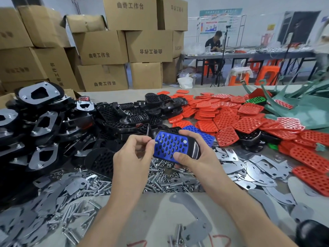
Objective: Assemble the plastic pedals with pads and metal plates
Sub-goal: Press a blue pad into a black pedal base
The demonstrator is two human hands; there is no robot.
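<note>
Head camera: above the counter [154, 211], the right hand [194, 155] grips a black pedal [195, 148] fitted with a blue pad [169, 145], while the left hand [133, 154] pinches a small bolt [155, 142] at its left edge. Loose bolts [99, 184] and metal plates [258, 168] lie beneath; black pedals [124, 114] heap left, red pads [231, 118] right.

A black pedal [195, 148], blue holed pad [167, 145] seated, tilts above the bolt pile [160, 180]. Metal plates [258, 168] lie right of it.

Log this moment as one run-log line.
left hand: pinches bolt | right hand: grips pedal | blue pad: seated, bolt at corner
</note>
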